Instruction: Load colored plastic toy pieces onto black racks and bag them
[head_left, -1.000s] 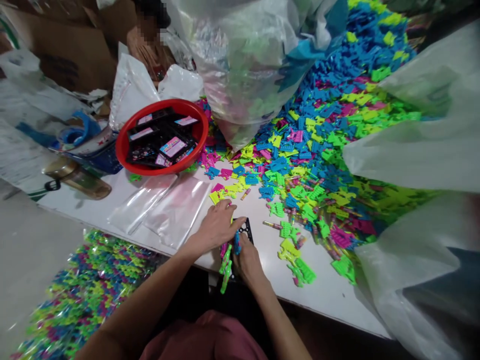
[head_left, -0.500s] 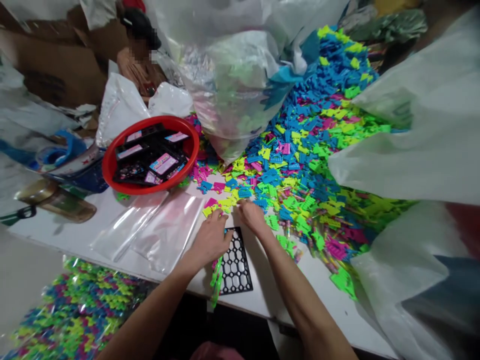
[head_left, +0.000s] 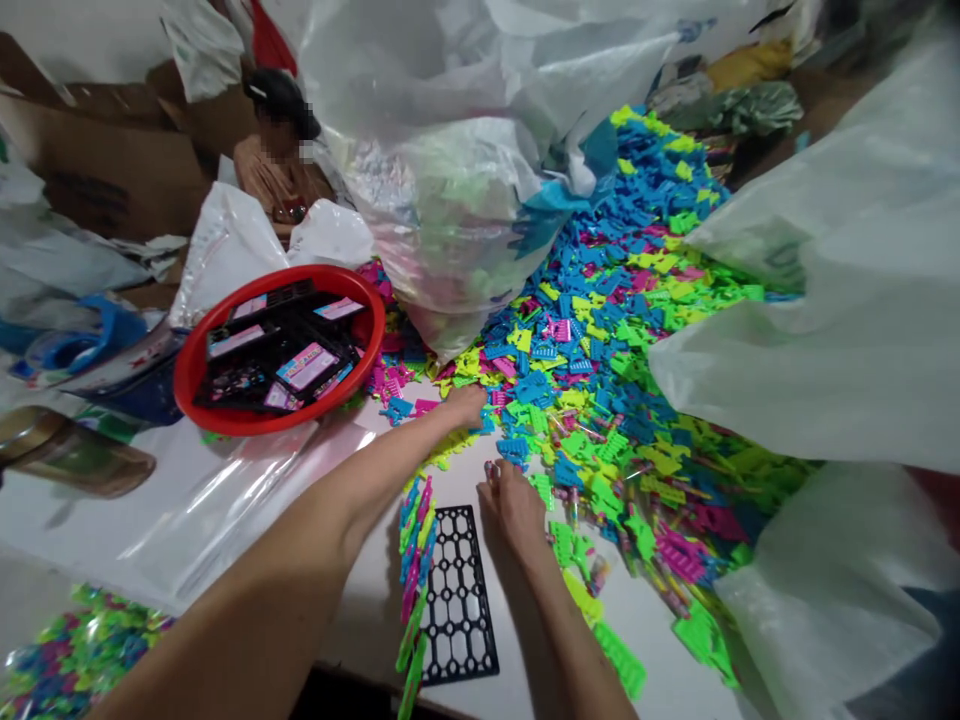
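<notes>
My left hand (head_left: 466,405) reaches to the near edge of a heap of plastic comb-like pieces (head_left: 536,385) in blue, yellow, pink and green. Its fingers point down among them and are largely hidden. Closer to me, my right hand (head_left: 517,505) hovers low over the white table with curled fingers. Whatever is at its fingertips is too small to make out. Between my forearms lies a black grid tray (head_left: 459,595) with open cells. Along its left edge runs a row of upright coloured pieces (head_left: 416,560).
A red basin (head_left: 281,420) of black packs stands at the left, behind clear plastic bags (head_left: 232,500). A jar (head_left: 82,455) is farther left. Large white sacks (head_left: 465,200) hang over the heap; others bulge at right (head_left: 817,380). Another person (head_left: 277,165) sits beyond.
My left hand has left the tray and stretched forward to the heap, uncovering the row of pieces. My right hand has drawn back toward me. The view has tilted up slightly.
</notes>
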